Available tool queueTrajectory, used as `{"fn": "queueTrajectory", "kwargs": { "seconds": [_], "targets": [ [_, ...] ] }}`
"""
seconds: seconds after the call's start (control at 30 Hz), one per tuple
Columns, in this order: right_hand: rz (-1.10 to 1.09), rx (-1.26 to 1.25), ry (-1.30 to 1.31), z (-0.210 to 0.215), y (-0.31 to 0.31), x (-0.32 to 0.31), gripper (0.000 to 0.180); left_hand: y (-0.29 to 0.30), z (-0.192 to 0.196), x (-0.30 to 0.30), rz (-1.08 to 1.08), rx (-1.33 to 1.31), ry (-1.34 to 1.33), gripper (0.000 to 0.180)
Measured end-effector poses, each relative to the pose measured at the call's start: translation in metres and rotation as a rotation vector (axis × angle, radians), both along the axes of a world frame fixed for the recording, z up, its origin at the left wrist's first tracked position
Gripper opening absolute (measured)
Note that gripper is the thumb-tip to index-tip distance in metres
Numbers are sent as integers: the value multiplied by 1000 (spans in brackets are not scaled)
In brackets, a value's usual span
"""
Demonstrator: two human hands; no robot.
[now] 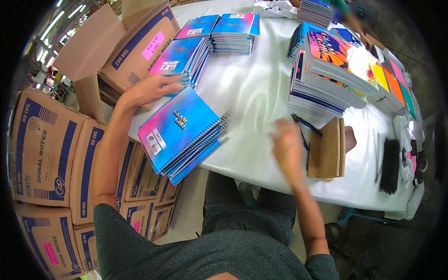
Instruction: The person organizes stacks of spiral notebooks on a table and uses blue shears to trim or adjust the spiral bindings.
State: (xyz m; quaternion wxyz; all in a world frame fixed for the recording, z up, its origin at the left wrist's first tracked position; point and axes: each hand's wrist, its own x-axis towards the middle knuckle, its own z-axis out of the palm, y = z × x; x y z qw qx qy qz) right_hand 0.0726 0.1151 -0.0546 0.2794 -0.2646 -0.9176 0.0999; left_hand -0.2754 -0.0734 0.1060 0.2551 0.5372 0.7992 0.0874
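Observation:
A fanned stack of blue-pink spiral notebooks lies tilted at the table's near left, with loose wire coil ends sticking out at its right corner. My left hand is open, fingers stretched out, just past the far-left edge of this stack and beside another notebook pile. Whether its fingertips touch either one I cannot tell. Over the table to the right is my right hand, blurred by motion, its fingers unclear. Closest to it are pliers with dark handles, leaning at a brown cardboard holder.
More blue-pink notebook piles stand at the back. Tall stacks of colourful notebooks fill the far right. A black bundle of wire coils lies at the right edge. An open carton and stacked cartons line the left. Another person's arm shows far right.

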Motion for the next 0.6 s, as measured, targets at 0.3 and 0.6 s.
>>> {"fn": "queueTrajectory", "kwargs": {
  "seconds": [0.3,0.6],
  "targets": [
    [-226,-167,-420,0,78,7,24,127,-51,99,-499,-871,194,90],
    [-20,105,-279,-19,2,6,35,132,-61,104,-482,-895,118,59]
  ]
}}
